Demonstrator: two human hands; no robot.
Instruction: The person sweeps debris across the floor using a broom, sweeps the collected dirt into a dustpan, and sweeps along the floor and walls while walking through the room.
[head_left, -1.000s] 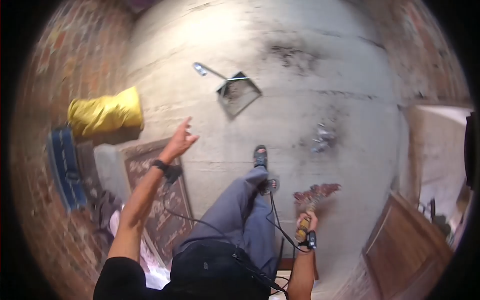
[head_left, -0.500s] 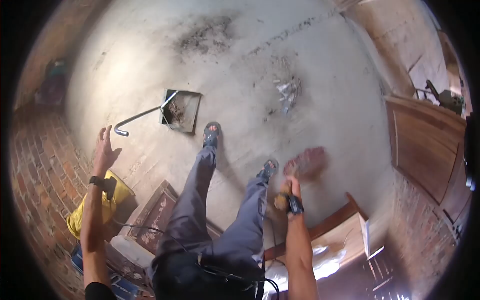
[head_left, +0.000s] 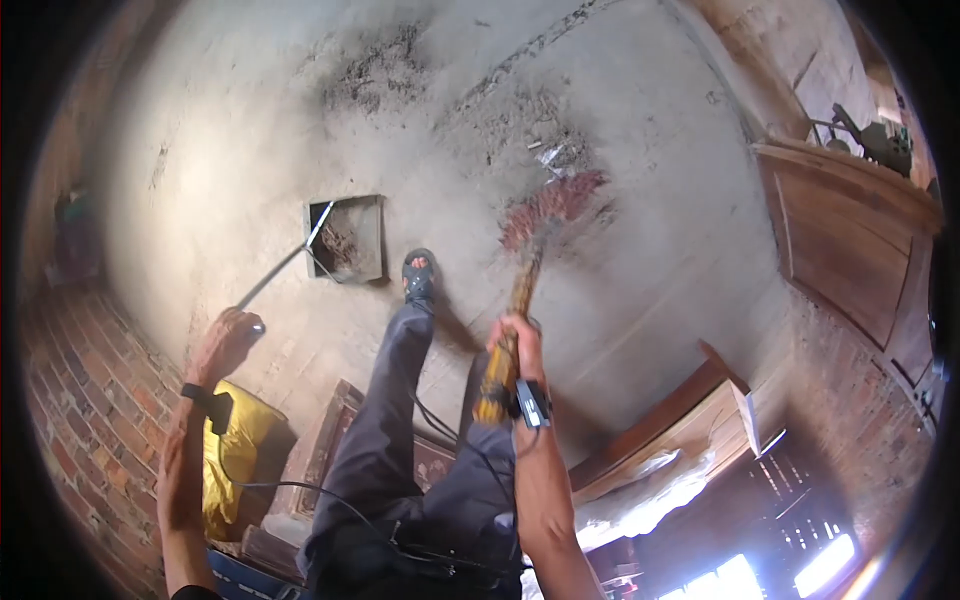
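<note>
My left hand (head_left: 226, 343) is closed round the end of the long metal handle of a dustpan (head_left: 372, 240), which rests on the floor with brown debris in it. My right hand (head_left: 516, 338) grips the yellowish handle of a broom (head_left: 550, 210). The broom's reddish bristles touch the floor beside a small pile of dark dirt and shiny scraps (head_left: 553, 157). My foot in a sandal (head_left: 419, 276) stands between the dustpan and the broom.
Another patch of dark dirt (head_left: 375, 75) lies farther up the floor. A yellow sack (head_left: 240, 450) is at the lower left by a brick wall (head_left: 100, 430). Wooden furniture (head_left: 840, 240) stands at the right, with another wooden piece (head_left: 670, 415) at the lower right.
My left hand, open before, has closed on the dustpan's handle. The broom in my right hand has moved up and left, onto the dirt pile.
</note>
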